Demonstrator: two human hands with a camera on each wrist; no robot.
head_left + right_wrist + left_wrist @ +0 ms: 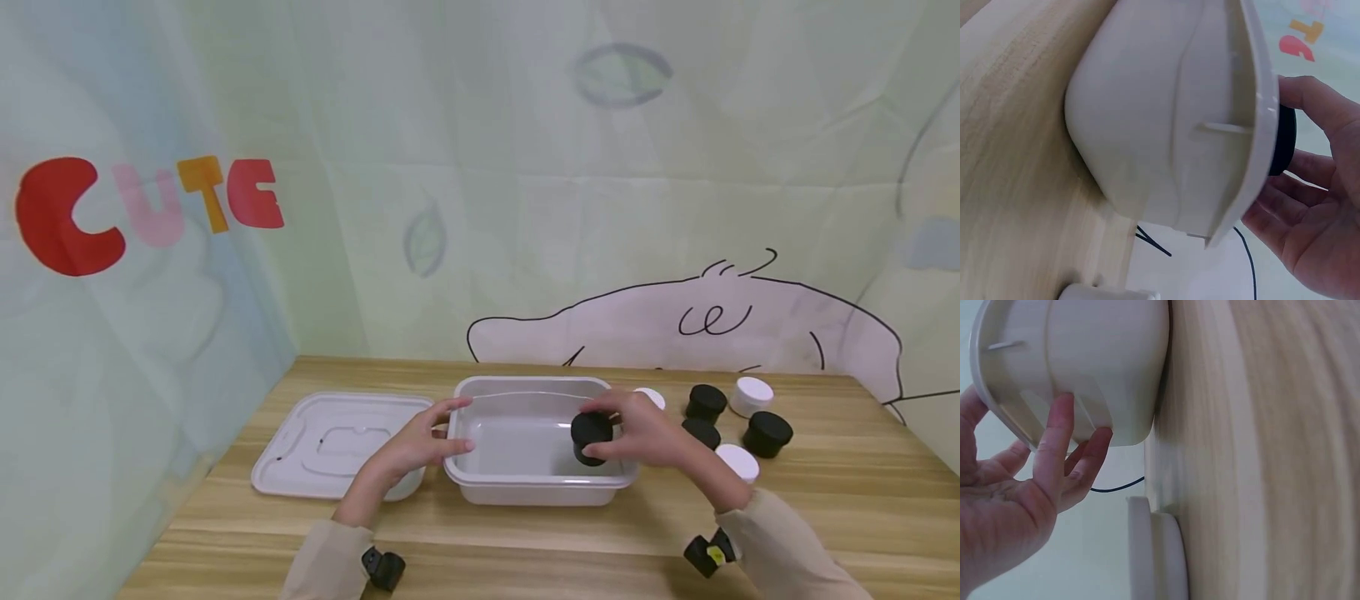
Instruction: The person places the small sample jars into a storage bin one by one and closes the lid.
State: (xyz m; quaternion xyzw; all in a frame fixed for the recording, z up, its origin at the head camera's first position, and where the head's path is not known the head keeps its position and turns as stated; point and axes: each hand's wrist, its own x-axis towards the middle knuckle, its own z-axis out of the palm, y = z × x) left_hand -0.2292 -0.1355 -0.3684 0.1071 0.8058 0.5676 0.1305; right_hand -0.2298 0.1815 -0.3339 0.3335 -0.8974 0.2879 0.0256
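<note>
A white rectangular plastic bin [536, 492] stands on the wooden table. At its left end my left hand [412, 442] grips the rim, thumb and one finger reaching over the edge; the left wrist view shows other fingers of the left hand [1041, 469] against the outer wall. Between thumb and fingers, my right hand [645, 429] holds a small round black jar [592, 429] upright over the bin's right end. From the right wrist, only part of the black jar [1284, 140] shows past the rim. Whether it touches the bin's floor cannot be told.
Left of the bin lies a white lid [300, 433], flat on the table. Several small round jars stand to the right, among them a black jar [767, 434], another black jar [706, 403] and a white jar [751, 397]. A printed curtain [375, 208] hangs behind the table.
</note>
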